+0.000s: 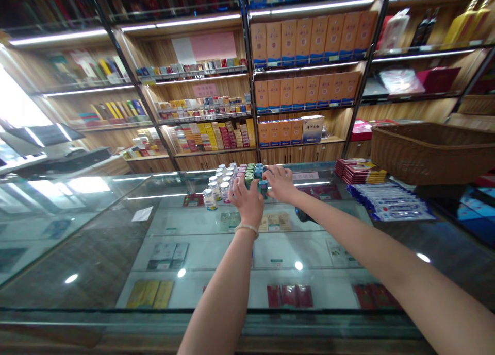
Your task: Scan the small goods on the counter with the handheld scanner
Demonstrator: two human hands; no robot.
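Observation:
Several small capped bottles stand in rows on the glass counter [162, 216]: white ones [210, 198] at the left, then pink, green [249, 180] and blue ones [259, 169] toward the right. Over the front of the group is my left hand [248, 201], a bracelet on its wrist, its fingers spread on the near white and green bottles. My right hand [280, 184] is at the group's right side, fingers bent and apart, beside a blue-capped bottle [263, 186]. Whether either hand touches a bottle firmly is hard to make out.
Right of the bottles lie stacked red and yellow packets [359, 171], blue and white packets [390, 201] and a wicker basket [433, 151]. A dark object [304, 215] sits beside my right forearm. White paper [142, 214] lies at the left. Stocked shelves [305, 108] stand behind.

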